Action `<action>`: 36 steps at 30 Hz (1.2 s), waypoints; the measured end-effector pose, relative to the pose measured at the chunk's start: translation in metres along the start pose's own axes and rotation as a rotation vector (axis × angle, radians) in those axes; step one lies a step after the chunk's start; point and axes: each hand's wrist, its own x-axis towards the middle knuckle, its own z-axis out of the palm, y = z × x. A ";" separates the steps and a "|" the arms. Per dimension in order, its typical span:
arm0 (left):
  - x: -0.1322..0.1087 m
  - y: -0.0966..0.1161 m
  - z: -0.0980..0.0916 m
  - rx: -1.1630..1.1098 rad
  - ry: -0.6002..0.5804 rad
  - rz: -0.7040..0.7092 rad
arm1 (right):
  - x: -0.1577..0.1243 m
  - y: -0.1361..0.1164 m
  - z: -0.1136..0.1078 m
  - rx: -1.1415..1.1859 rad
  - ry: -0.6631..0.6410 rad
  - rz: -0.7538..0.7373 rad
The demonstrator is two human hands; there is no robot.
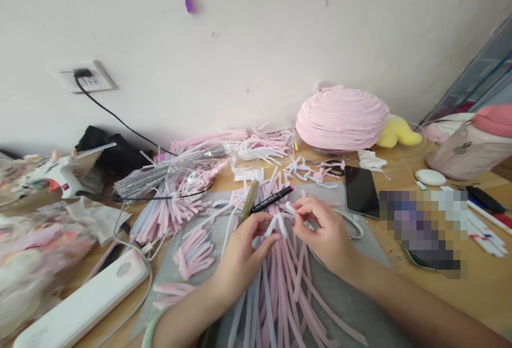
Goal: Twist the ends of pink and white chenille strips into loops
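Observation:
Both hands meet over a grey cutting mat. A bent white pipe cleaner is pinched between the thumb and fingers of my left hand. My right hand is closed with its fingertips on a curled white end at the right; whether it belongs to the same piece I cannot tell. Below them, long pink and pale grey pipe cleaners fan out toward me. Just behind the fingers lie a black marker and an olive-green marker.
Short pink and grey bundles lie left, near a white power strip and glue gun. A pink wound dome stands by the wall. A phone, scissors and a pink-lidded container are at right. Cables cross the left side.

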 end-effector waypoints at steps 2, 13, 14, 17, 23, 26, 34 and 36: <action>0.004 0.000 -0.003 -0.043 -0.005 0.019 | -0.001 -0.002 -0.002 0.026 -0.055 -0.045; 0.017 0.008 -0.028 -0.174 -0.378 0.176 | -0.004 -0.002 -0.009 0.495 -0.387 0.073; 0.016 0.009 -0.029 -0.172 -0.388 0.166 | -0.005 -0.002 -0.009 0.527 -0.401 0.087; 0.012 0.013 -0.028 -0.205 -0.340 0.103 | -0.003 -0.005 -0.010 0.575 -0.458 0.133; 0.009 0.017 -0.026 -0.172 -0.345 0.097 | 0.000 -0.011 -0.012 0.583 -0.482 0.114; 0.009 0.017 -0.026 -0.147 -0.365 0.106 | 0.000 -0.009 -0.012 0.611 -0.485 0.153; 0.010 0.019 -0.027 -0.074 -0.431 0.175 | -0.001 -0.008 -0.009 0.654 -0.496 0.253; 0.010 0.019 -0.026 -0.063 -0.413 0.199 | 0.000 -0.007 -0.009 0.634 -0.440 0.203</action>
